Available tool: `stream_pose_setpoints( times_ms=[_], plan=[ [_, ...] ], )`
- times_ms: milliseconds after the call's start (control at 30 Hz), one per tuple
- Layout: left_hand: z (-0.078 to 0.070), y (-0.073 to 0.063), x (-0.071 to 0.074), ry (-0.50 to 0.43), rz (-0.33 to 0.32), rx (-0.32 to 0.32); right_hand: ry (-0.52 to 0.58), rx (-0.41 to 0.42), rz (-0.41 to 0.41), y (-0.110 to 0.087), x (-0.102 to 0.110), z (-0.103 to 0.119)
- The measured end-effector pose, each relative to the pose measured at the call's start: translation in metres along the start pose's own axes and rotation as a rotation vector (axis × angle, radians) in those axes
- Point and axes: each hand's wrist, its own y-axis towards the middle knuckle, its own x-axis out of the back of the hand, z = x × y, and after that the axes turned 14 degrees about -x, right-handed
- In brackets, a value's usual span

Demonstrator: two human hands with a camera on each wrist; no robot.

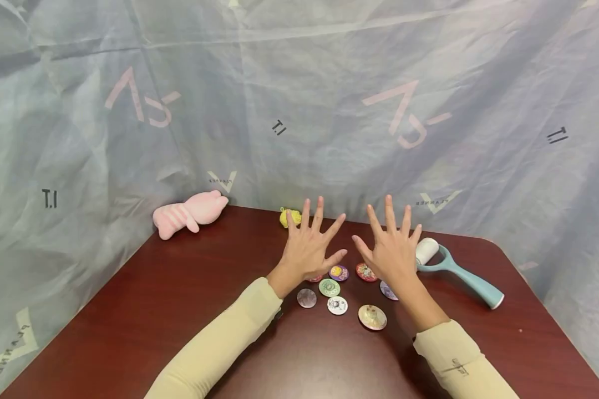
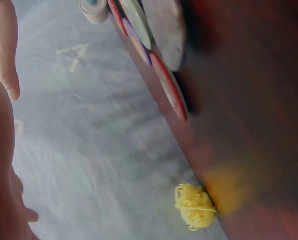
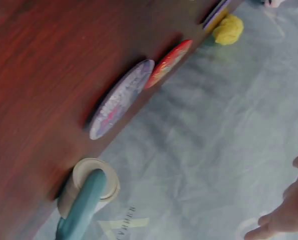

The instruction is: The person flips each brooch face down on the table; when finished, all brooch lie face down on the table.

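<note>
Both hands are held up over the table with fingers spread wide, gripping nothing. My left hand (image 1: 306,249) is above the left part of a group of round badges, partly hiding a red one (image 1: 315,278). Near it lie a purple badge (image 1: 339,272), a green badge (image 1: 329,287), a white badge (image 1: 337,305) and a greyish badge (image 1: 306,298). My right hand (image 1: 391,252) hovers by a red badge (image 1: 366,272) and partly covers a lavender badge (image 1: 389,291). A larger cream badge (image 1: 372,317) lies nearer the front.
A pink plush toy (image 1: 189,213) lies at the back left. A yellow yarn-like ball (image 1: 290,218) sits at the back edge. To the right rests a lint roller (image 1: 461,271) with a blue handle. Printed grey cloth (image 1: 299,100) hangs behind the dark red table (image 1: 179,310).
</note>
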Motion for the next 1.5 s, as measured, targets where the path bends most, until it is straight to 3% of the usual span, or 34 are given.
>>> stream_pose_setpoints(
  times_ms=[333,467,600,800,1100,1200,1400,1500],
  plan=[
    [-0.017,-0.023,0.014,-0.107,0.032,-0.067,0.024,0.047,-0.022,-0.029,0.029,-0.003],
    [-0.025,-0.029,0.018,-0.147,0.021,-0.081,0.103,0.065,-0.062,-0.041,0.04,-0.005],
    [-0.037,-0.035,0.023,-0.203,0.007,-0.093,0.175,0.075,-0.047,-0.054,0.047,-0.014],
    [-0.055,-0.045,0.031,-0.309,0.009,-0.117,0.211,0.046,0.089,-0.077,0.052,-0.027],
    [-0.065,-0.048,0.033,-0.373,0.156,-0.141,0.216,-0.038,0.506,-0.092,0.071,-0.031],
    [-0.067,-0.048,0.034,-0.446,0.182,-0.15,0.254,-0.031,0.585,-0.091,0.071,-0.033],
    [-0.072,-0.041,0.033,-0.68,0.186,-0.145,0.34,-0.008,0.709,-0.086,0.063,-0.042],
    [-0.076,-0.038,0.03,-0.725,0.22,-0.128,0.371,0.002,0.753,-0.085,0.057,-0.048]
  ],
)
